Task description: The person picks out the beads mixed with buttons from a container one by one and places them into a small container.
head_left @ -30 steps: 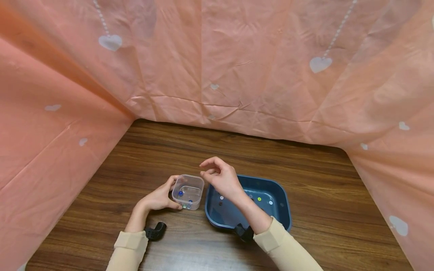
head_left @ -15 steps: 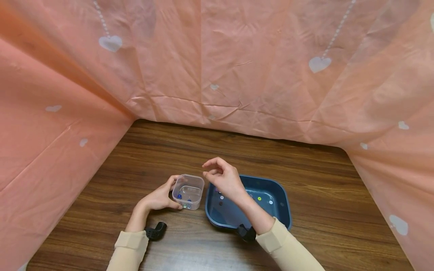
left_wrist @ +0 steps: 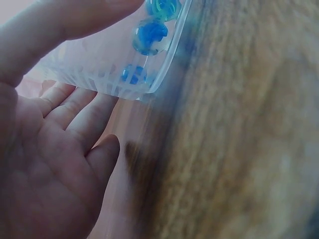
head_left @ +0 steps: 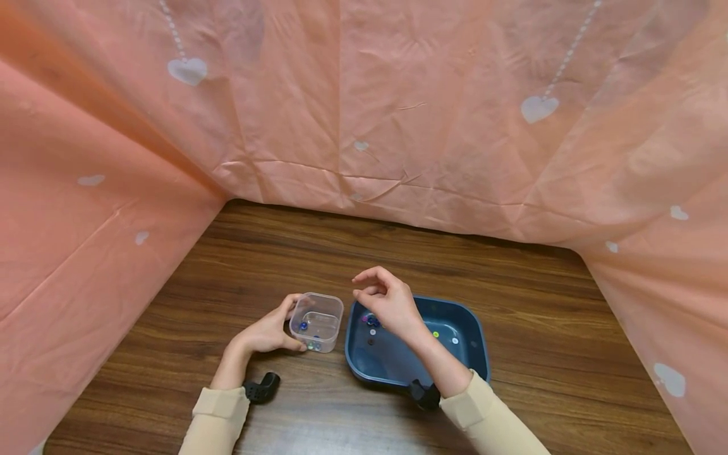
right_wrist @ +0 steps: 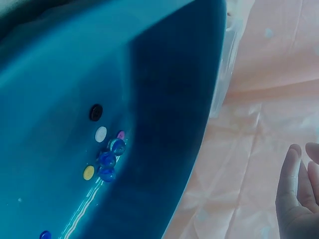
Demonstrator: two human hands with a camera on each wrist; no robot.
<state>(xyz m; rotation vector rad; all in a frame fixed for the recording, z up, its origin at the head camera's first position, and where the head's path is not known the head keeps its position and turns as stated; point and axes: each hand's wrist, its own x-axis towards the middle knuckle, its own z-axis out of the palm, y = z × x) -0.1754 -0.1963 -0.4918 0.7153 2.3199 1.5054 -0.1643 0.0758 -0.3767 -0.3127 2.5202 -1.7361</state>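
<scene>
My left hand (head_left: pixel 267 333) grips a small clear plastic box (head_left: pixel 335 323), thumb on the near side and fingers round the far side. Several blue and greenish glass marbles (left_wrist: pixel 150 37) lie in the box, seen through its wall in the left wrist view. My right hand (head_left: pixel 392 306) hovers over the left part of a dark blue basin (head_left: pixel 364 368), fingers loosely bent and thumb apart from them. Nothing shows between its fingertips. Inside the basin, blue marbles (right_wrist: pixel 107 159) cluster beside a pink button (right_wrist: pixel 121 135), a white button (right_wrist: pixel 100 134) and a yellow button (right_wrist: pixel 88 173).
A black button (right_wrist: pixel 95 112) also lies in the basin, with a yellow-green one (head_left: pixel 435 334) and another white one toward its right side. Box and basin stand close together on a brown wooden table (head_left: pixel 273 253). Pink curtains (head_left: pixel 398 126) with hearts enclose the back and sides.
My right hand has drawn away to the right from beside the box, uncovering the marbles in the basin. A blue marble in the box has shifted slightly. The left hand stays in place.
</scene>
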